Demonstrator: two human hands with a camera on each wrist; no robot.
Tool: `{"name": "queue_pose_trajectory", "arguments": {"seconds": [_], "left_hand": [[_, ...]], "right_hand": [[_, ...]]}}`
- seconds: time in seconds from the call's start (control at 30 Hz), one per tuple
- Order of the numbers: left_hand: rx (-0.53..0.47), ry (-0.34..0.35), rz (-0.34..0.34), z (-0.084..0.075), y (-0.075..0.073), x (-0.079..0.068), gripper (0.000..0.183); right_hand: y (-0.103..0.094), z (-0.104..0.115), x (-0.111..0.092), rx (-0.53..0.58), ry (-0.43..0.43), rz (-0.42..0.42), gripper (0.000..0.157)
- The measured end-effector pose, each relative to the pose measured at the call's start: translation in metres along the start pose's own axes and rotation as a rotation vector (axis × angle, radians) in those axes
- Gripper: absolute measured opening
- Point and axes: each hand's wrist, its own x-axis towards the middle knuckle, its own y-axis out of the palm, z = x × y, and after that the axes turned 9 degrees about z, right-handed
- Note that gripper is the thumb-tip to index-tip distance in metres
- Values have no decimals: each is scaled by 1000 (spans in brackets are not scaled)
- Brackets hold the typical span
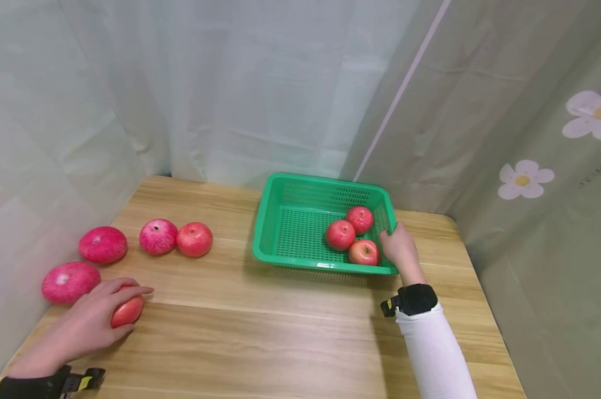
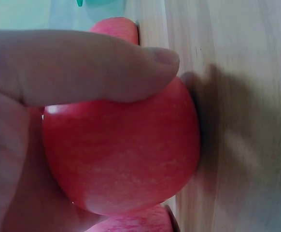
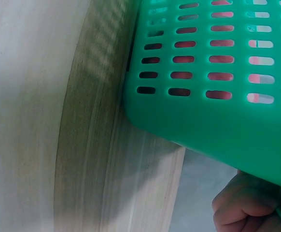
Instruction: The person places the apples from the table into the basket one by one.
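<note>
Held apple [image 2: 126, 154]: red, filling much of my left-wrist view, at the near left of the wooden table [image 1: 280, 343].
Left hand [image 1: 93, 316]: half-curled, thumb and fingers around that apple.
Loose fruit [image 1: 194, 239]: I count four, pinkish-red, beside and beyond that hand (one pair sits close together).
Green basket [image 1: 300, 263]: right of centre, three apples [image 1: 340, 235] inside.
Right hand [image 1: 401, 249]: curled over its right rim.
Backdrop: pale curtain [image 1: 260, 83].

Left hand [image 1: 93, 317] curled, right hand [image 1: 401, 247] farther forward
</note>
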Motion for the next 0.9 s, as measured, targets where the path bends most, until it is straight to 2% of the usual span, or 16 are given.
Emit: {"name": "queue_pose_trajectory", "arguments": {"seconds": [0.43, 0.67, 0.9], "left_hand": [[16, 15, -7, -1, 0, 1, 71], [4, 5, 12, -2, 1, 0, 78], [-1, 20, -1, -2, -3, 5, 90]], "right_hand": [[2, -2, 2, 2, 20, 10, 66], [3, -3, 1, 3, 12, 9, 64], [1, -1, 1, 3, 9, 3, 65]]}}
